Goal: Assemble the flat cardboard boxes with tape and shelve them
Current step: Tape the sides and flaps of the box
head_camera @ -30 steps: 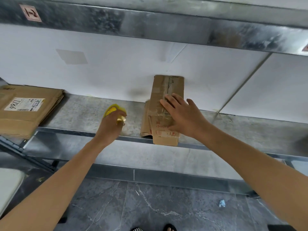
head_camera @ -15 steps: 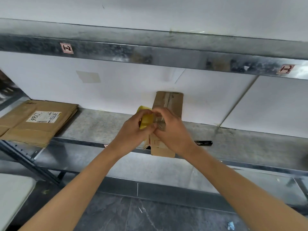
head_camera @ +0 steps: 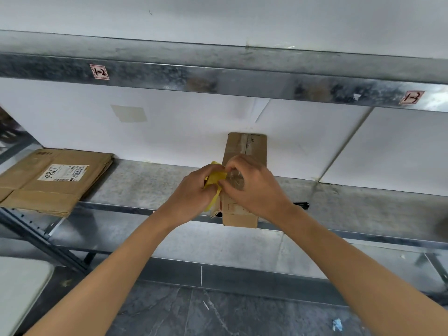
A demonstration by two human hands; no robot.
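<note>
At box (head_camera: 244, 146): L hand (head_camera: 191, 195), R hand (head_camera: 254, 187) on yellow tape roll (head_camera: 215, 178)

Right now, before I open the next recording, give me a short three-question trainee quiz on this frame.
1. True or false: the narrow brown cardboard box lies on the grey metal shelf with its near end overhanging the front edge.
2. What does the left hand grip? A) a yellow plastic tape dispenser B) scissors C) a knife
3. Fill in: the stack of flat brown cardboard with a white label lies to the ___ of the narrow box.
Key: 1 true; 2 A; 3 left.
</note>
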